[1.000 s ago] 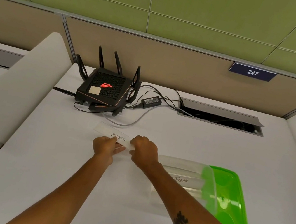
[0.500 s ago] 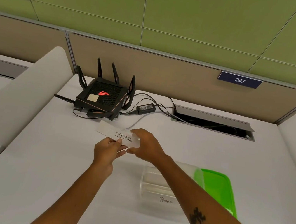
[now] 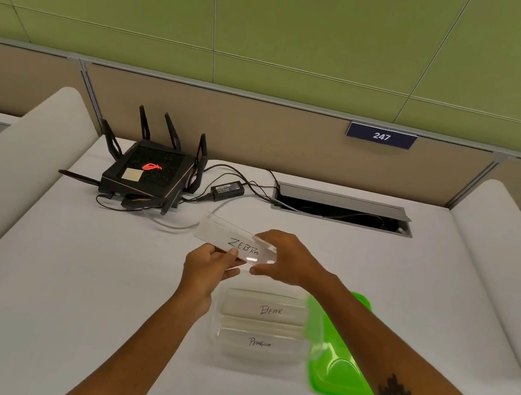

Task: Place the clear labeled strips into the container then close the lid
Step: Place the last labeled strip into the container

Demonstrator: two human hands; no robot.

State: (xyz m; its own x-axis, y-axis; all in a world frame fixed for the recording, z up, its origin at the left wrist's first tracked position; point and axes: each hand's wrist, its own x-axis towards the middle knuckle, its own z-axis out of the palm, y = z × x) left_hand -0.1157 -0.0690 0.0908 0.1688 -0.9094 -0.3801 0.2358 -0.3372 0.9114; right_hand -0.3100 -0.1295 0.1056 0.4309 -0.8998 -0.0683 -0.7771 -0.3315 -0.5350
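Left fingers: the fingers (image 3: 232, 253) of the left hand (image 3: 206, 269) are pinched on the near long edge of the ZEBRA strip (image 3: 236, 242), about at its middle.

Right fingers: the right hand (image 3: 290, 259) is closed over the strip's right end, thumb below and fingers curled on top.

Held strip: a clear strip, lettered ZEBRA, is held off the tabletop (image 3: 67, 286) between both hands; its free end runs up and to the left of the fingers.

Long axis: left-to-right with a slight slant, the left end farther away; this is judged close to the lie of the strips already stowed.

Container: the clear container (image 3: 219, 320) lies just below and toward the person from the fingers, open at the top.

Stowed strips: the BEAR strip (image 3: 270, 310) and the PENGUIN strip (image 3: 260, 343) are seen lying inside, parallel, BEAR nearer the fingers.

Coming move: a short pull toward the body and a lowering is judged to be needed; both hands are about equally near.

Lid: the green lid (image 3: 335, 363) lies right of the container, under the right forearm, touching or just beside its wall; it is not yet closed.
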